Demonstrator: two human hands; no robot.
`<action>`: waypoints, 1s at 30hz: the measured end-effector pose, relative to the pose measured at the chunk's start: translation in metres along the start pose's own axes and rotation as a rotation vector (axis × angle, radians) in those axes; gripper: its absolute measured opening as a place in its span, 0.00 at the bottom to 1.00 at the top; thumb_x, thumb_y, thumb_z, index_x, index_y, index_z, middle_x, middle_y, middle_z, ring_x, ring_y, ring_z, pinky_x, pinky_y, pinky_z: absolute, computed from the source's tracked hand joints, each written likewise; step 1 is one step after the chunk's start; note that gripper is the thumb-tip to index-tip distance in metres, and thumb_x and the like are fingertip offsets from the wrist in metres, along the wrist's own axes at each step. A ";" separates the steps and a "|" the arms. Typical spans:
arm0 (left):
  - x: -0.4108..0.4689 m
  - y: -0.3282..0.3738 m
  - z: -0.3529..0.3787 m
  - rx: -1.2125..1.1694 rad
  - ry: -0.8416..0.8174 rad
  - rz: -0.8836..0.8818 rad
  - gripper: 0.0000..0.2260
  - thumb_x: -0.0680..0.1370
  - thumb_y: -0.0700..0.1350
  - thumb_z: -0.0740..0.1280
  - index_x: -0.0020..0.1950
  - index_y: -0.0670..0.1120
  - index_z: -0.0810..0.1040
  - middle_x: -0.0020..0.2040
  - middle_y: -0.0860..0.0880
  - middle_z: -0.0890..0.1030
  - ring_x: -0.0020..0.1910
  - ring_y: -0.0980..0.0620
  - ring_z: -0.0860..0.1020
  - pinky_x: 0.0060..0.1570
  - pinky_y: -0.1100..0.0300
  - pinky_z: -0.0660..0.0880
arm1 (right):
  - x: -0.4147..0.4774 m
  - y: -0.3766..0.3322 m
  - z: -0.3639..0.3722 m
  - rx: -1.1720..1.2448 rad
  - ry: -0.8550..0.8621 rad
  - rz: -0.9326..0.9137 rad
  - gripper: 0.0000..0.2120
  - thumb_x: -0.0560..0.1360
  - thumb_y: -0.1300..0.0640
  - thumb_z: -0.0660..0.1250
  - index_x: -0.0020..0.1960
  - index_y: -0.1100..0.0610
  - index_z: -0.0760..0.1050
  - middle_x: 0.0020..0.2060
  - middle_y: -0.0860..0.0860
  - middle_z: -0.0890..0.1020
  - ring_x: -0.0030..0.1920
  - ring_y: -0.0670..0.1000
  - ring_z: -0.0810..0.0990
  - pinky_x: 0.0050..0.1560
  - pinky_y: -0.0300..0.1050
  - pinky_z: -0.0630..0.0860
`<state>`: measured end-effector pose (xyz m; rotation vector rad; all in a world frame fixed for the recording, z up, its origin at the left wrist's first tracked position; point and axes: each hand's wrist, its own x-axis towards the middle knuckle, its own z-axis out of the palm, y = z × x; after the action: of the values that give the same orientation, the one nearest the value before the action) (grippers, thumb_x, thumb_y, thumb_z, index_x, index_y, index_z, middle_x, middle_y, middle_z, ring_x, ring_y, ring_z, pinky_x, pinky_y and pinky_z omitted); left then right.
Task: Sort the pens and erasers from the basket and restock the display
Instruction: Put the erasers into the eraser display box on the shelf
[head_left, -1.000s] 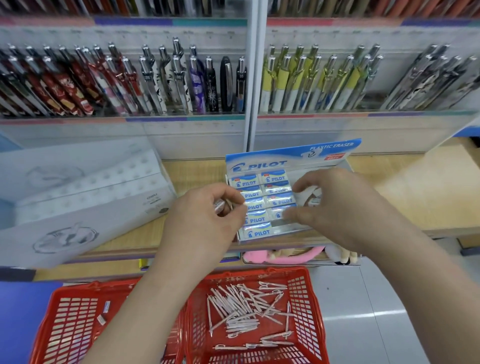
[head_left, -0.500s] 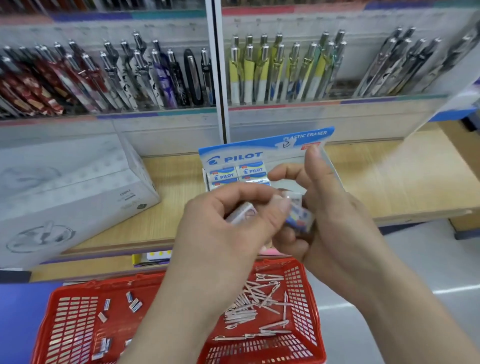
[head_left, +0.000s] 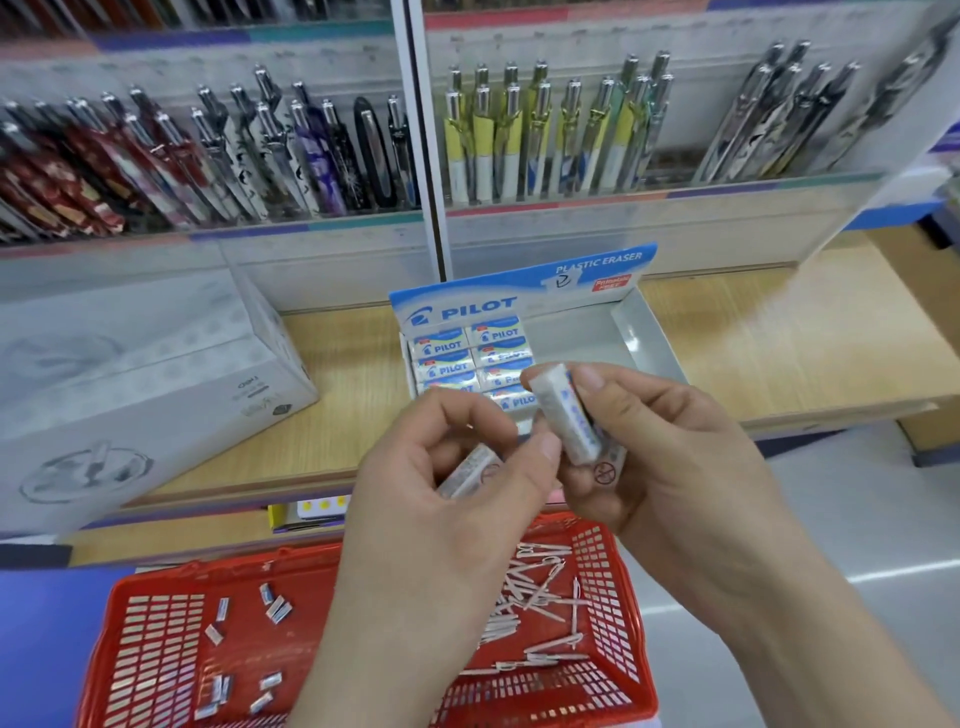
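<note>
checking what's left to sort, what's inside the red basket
Loose erasers lie at the left of the red basket, white pens heaped at the right. The left arm covers the middle, hiding anything there.

Single head-worn wide-angle camera, facing forward and down. Left hand (head_left: 452, 467), right hand (head_left: 675, 467) very near, centre. Pen racks (head_left: 291, 150) ahead, top; wooden shelf (head_left: 779, 353) mid-frame; red basket (head_left: 623, 613) below, bottom edge.

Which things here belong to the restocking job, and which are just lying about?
Job: red basket; loose erasers and loose pens in it; Pilot display box; left hand holding the lower eraser; right hand holding the upper eraser; pen racks.
Lying about: white carton; small yellow packet under the shelf.
</note>
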<state>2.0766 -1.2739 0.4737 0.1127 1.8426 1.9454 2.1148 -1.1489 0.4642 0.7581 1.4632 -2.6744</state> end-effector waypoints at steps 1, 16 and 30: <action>-0.001 0.002 -0.002 0.010 -0.009 0.008 0.12 0.65 0.46 0.76 0.45 0.48 0.78 0.33 0.46 0.82 0.24 0.59 0.76 0.26 0.73 0.69 | -0.001 -0.001 -0.001 -0.021 0.001 0.007 0.12 0.68 0.54 0.67 0.42 0.63 0.82 0.26 0.56 0.75 0.22 0.46 0.69 0.22 0.33 0.64; 0.001 0.000 -0.031 0.287 -0.019 0.067 0.12 0.61 0.54 0.73 0.43 0.57 0.85 0.35 0.54 0.84 0.33 0.61 0.80 0.35 0.72 0.73 | -0.005 -0.016 -0.012 -0.524 -0.134 -0.020 0.13 0.61 0.55 0.79 0.45 0.55 0.83 0.32 0.49 0.82 0.31 0.46 0.78 0.30 0.33 0.71; 0.044 -0.021 -0.051 0.962 0.008 0.122 0.06 0.73 0.49 0.69 0.45 0.61 0.79 0.42 0.58 0.74 0.43 0.65 0.72 0.40 0.75 0.65 | 0.038 -0.034 -0.004 -1.618 -0.090 -0.249 0.09 0.70 0.57 0.71 0.47 0.46 0.77 0.33 0.40 0.71 0.34 0.36 0.70 0.38 0.25 0.66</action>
<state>2.0247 -1.3046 0.4374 0.5150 2.6509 0.9513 2.0755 -1.1180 0.4735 0.2330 2.8371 -0.7533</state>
